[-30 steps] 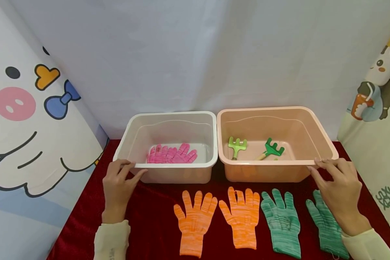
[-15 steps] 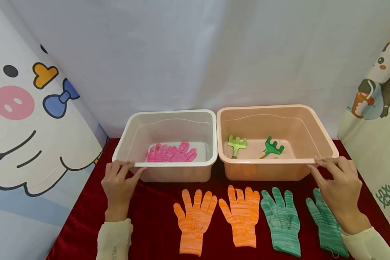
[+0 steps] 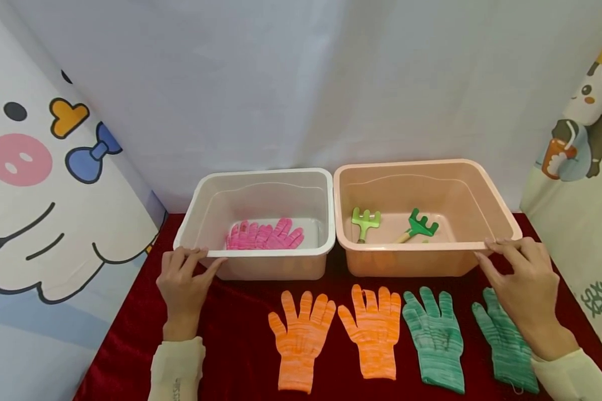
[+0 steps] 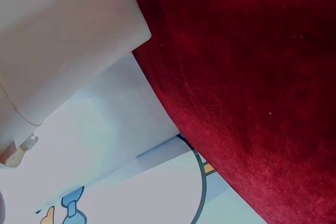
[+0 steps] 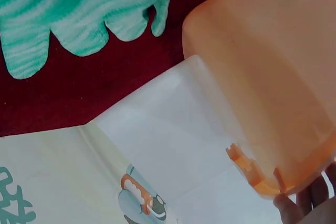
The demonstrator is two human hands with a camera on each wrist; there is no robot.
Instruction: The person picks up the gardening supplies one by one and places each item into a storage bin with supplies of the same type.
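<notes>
My left hand (image 3: 183,284) pinches the near-left corner of the white basin (image 3: 276,267), fingers over the rim and thumb at its front. Two pink gloves (image 3: 283,235) lie inside that basin. At the near-right corner of the peach basin (image 3: 406,263), my right hand (image 3: 524,289) grips the rim between thumb and fingers; those fingers (image 5: 310,203) also show in the right wrist view. In the peach basin are a light green toy rake (image 3: 366,219) and a dark green toy rake (image 3: 420,225). The left wrist view shows the white basin's side (image 4: 68,51) but not the fingers.
In front of the basins, on the red velvet cloth (image 3: 236,340), lie two orange gloves (image 3: 299,342) and two green gloves (image 3: 436,340). My right wrist passes over the outer green glove (image 3: 506,351). A pale sheet (image 3: 261,83) hangs right behind; printed cartoon panels (image 3: 30,211) flank both sides.
Both hands keep their hold on the same basin corners. The whole scene sits slightly higher in the head view, and the peach basin has shifted a touch left.
</notes>
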